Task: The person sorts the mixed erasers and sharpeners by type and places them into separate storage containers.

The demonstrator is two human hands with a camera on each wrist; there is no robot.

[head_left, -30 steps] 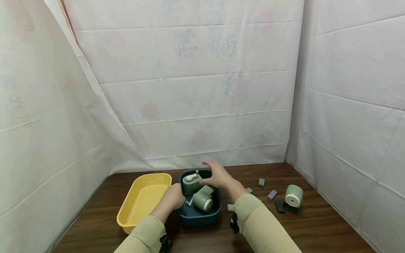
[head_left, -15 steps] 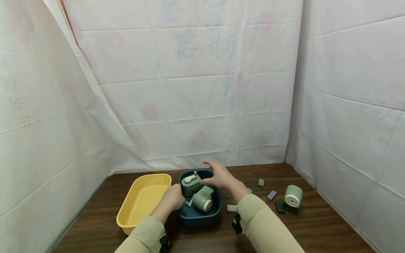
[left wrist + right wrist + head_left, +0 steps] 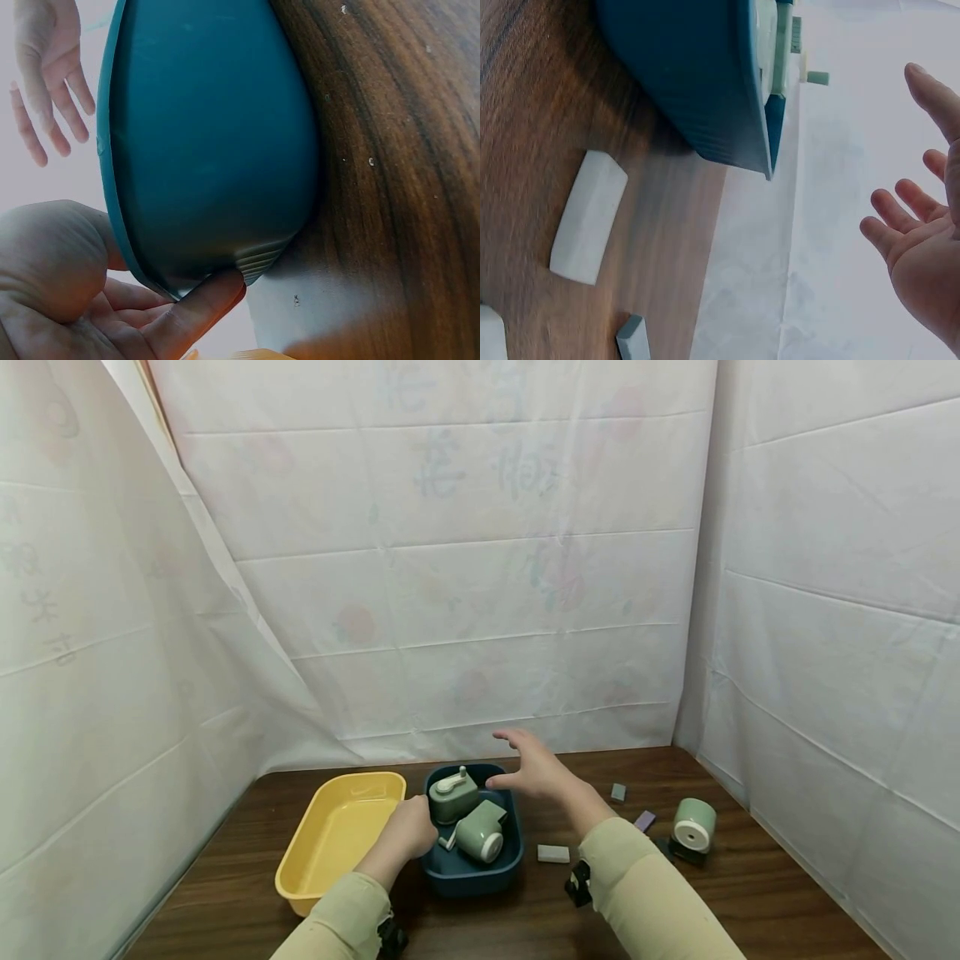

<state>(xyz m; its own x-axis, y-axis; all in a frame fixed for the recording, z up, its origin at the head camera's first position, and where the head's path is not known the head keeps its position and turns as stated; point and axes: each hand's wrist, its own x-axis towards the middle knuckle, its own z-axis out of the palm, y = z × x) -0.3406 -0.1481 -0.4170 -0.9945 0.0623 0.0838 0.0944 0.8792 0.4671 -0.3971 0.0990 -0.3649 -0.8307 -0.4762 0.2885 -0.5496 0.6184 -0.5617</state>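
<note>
- the blue tub [image 3: 471, 870] is seen on the brown desk [image 3: 750, 893], just right of a yellow tub [image 3: 330, 835]; whether the two rims touch cannot be told.
- the left hand [image 3: 408, 831] is set at the blue tub's left rim; in the left wrist view its fingers [image 3: 191, 311] are curled under the rim and its palm lies at the edge, so the grip is closed on the blue tub [image 3: 217, 142].
- two green pencil sharpeners are held in the blue tub: one upright with a crank on top [image 3: 452, 793], one tipped on its side with its pale round face toward the camera [image 3: 480, 832]; they are close together.
- the right hand [image 3: 536, 768] is held in the air above the right rear part of the blue tub, fingers spread and nearly straight, nothing grasped; the grip is released. the same spread fingers [image 3: 896, 217] are shown clear of the tub rim [image 3: 769, 112] in the right wrist view.
- a third green sharpener [image 3: 693, 824] is seen upright on the desk, well right of the tub, with a dark block [image 3: 686, 852] at its base.
- a pale block [image 3: 553, 853] lies just right of the tub; a grey one [image 3: 618, 792] and a purple one [image 3: 645, 819] lie further right.
- white sheets [image 3: 465, 568] are hung behind and beside the desk.
</note>
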